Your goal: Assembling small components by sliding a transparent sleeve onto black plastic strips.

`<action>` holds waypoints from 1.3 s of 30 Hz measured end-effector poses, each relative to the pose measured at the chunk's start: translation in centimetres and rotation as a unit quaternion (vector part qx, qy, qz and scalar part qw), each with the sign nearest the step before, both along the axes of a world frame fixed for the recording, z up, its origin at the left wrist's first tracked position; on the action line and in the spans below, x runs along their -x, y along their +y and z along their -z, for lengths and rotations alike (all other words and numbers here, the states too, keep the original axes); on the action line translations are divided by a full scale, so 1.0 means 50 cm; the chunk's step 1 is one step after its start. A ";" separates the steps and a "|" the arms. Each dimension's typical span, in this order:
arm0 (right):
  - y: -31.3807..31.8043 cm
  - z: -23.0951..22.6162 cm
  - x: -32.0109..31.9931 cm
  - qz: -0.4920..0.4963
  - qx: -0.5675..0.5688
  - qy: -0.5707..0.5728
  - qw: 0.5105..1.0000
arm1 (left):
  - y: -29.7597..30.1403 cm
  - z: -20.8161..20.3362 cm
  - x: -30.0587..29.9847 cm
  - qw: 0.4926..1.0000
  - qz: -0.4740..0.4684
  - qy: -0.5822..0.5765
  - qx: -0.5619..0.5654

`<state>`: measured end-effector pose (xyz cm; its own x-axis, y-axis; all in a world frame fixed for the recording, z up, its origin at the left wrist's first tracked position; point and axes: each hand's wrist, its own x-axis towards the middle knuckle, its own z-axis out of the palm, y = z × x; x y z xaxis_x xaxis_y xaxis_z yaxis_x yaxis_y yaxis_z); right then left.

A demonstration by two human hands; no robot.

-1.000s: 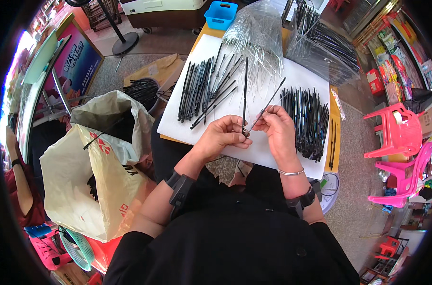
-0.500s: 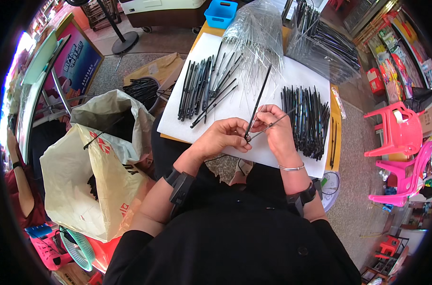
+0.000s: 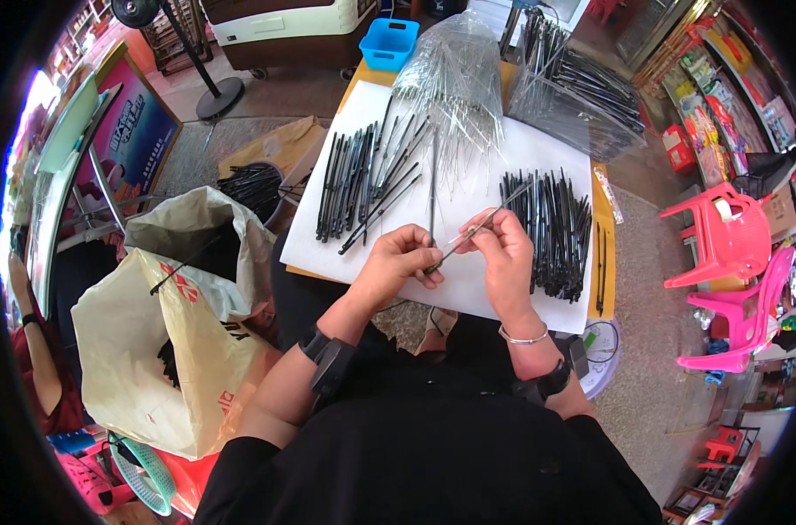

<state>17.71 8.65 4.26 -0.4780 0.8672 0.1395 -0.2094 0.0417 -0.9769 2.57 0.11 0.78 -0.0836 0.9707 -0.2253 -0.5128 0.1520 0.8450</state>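
Observation:
My left hand [image 3: 401, 264] is closed, pinching the lower end of a slender black rod [image 3: 433, 188] that stands nearly upright. My right hand [image 3: 506, 251] pinches a thin greyish rod [image 3: 513, 196], which slants from upper right down to my left fingertips. The two rods meet near the left fingers; whether they are joined there I cannot make out. Both hands are over the front of a white board [image 3: 468, 293]. To the left lies a loose bundle of black rods [image 3: 352, 179], and to the right a denser bundle of black rods [image 3: 551, 232].
At the board's far end, clear plastic [image 3: 455, 61] covers thin metal wires. Beside it lies a plastic bag of black rods [image 3: 590, 83]. A blue basket [image 3: 389, 45] stands at the back. On the left are open sacks [image 3: 135, 341]; pink chairs [image 3: 722, 236] stand right.
The black rod has swung from a right-leaning slant to nearly upright. My right hand has moved slightly down, and the grey rod now points more steeply up. The whole view has shifted a little.

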 end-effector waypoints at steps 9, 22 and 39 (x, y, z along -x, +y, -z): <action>0.016 -0.020 -0.018 -0.072 0.043 -0.057 0.995 | -0.005 -0.021 -0.017 0.996 0.013 0.088 -0.019; 0.021 -0.005 -0.022 -0.049 0.095 -0.036 0.994 | -0.008 -0.021 -0.037 0.953 -0.044 0.299 -0.002; 0.001 -0.004 -0.015 -0.045 -0.001 -0.105 0.993 | 0.019 -0.032 -0.036 0.968 -0.039 0.246 -0.039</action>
